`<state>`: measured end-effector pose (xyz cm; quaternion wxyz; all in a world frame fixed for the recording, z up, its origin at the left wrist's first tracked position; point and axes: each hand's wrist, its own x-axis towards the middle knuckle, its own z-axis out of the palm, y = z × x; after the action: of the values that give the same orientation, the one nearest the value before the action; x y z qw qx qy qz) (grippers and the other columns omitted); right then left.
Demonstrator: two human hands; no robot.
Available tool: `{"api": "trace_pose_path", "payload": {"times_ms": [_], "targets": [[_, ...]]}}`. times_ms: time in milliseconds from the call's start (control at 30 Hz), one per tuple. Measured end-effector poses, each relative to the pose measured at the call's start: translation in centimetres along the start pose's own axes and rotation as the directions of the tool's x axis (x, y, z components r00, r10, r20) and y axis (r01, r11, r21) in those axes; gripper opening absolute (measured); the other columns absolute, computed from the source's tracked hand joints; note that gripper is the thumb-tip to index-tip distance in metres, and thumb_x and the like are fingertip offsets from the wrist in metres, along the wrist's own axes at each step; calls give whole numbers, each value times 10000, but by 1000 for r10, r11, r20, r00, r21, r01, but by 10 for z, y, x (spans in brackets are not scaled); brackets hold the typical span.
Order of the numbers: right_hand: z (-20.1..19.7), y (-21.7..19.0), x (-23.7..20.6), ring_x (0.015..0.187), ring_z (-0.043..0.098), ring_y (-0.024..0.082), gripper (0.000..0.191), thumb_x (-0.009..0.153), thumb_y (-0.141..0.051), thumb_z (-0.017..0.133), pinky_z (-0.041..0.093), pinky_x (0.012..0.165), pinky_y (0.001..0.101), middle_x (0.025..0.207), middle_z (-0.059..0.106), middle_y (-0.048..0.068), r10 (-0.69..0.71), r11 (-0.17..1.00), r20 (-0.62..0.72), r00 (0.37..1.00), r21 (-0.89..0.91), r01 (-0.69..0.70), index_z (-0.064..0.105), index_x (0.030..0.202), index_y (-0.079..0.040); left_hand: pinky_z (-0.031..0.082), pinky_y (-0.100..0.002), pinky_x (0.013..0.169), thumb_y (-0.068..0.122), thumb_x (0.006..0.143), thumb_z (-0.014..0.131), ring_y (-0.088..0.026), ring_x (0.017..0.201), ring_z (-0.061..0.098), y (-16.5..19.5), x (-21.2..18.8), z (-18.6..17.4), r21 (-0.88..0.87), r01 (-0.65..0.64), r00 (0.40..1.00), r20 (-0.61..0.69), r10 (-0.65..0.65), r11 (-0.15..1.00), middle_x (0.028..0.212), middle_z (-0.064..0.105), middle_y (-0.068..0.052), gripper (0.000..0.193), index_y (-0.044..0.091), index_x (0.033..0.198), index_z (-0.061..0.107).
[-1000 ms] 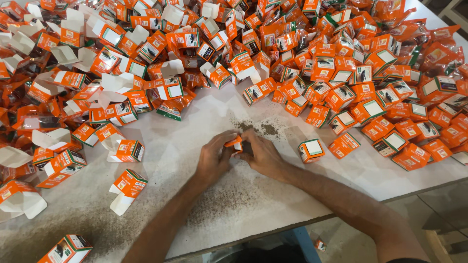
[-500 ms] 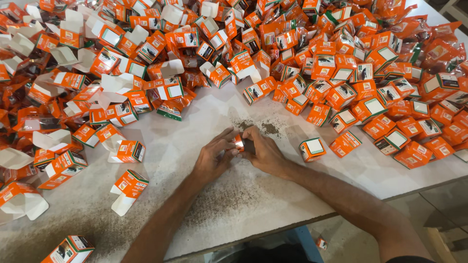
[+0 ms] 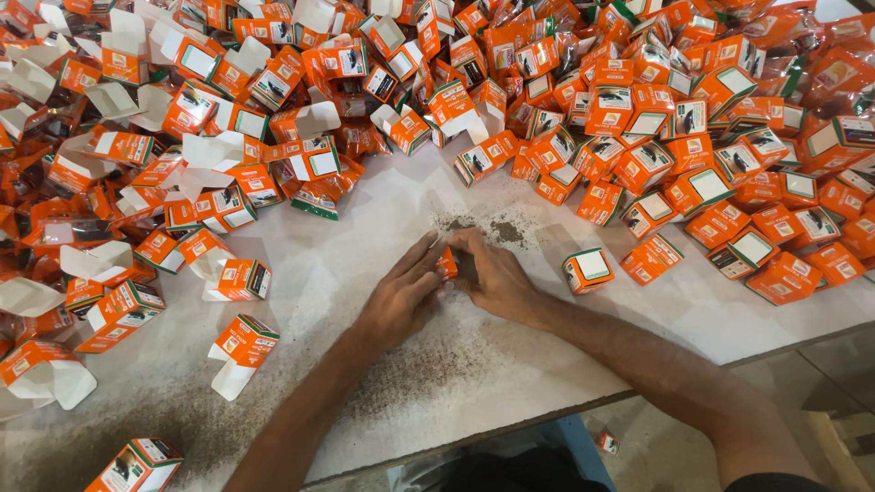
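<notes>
On the white table (image 3: pixel 383 301), left hand (image 3: pixel 398 299) and right hand (image 3: pixel 497 278) grip, clamped together, a small orange carton (image 3: pixel 447 263).

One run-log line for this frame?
left hand + right hand: pinching small orange box | table: powder patch, box heap

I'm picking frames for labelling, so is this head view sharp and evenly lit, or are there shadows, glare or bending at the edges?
Head view: sharp around the left hand, right hand and the small orange box between them; soft, even light with faint shadows on the white table; glare on the foil packets at top right; wide-angle bending at the edges.
</notes>
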<state>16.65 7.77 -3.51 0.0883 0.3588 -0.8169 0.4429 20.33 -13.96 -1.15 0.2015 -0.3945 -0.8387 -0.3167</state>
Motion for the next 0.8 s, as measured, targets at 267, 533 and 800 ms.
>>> {"api": "trace_pose_path", "payload": {"times_ms": [267,533,800], "targets": [[-4,4,6,1273,548,457,739,815,-104,780,462,1022,512,1377,556,246,-159,965,94,983,-196,175,408,1451,-52,300,-606,1213,-14,824,697,-405,1430,452,-21,5,-10,132,50,992,-118,-34,990,1392,598,-209,227,28,1044,656],[-54,19,21,1532,196,526,858,921,-167,722,171,1286,608,1620,215,318,-305,847,-429,851,-531,35,200,1585,-22,317,-561,1231,-32,834,623,-405,1446,467,-130,33,-98,796,265,956,-289,-43,545,1426,610,-197,541,-11,1373,657],[3,6,8,1429,327,504,996,854,-329,785,296,1176,550,1546,299,340,-174,965,-93,980,-216,150,183,1536,75,415,-596,1114,104,797,666,-403,1217,588,-72,48,-23,616,-112,977,-75,200,779,1157,656,-185,273,34,1060,649]]}}
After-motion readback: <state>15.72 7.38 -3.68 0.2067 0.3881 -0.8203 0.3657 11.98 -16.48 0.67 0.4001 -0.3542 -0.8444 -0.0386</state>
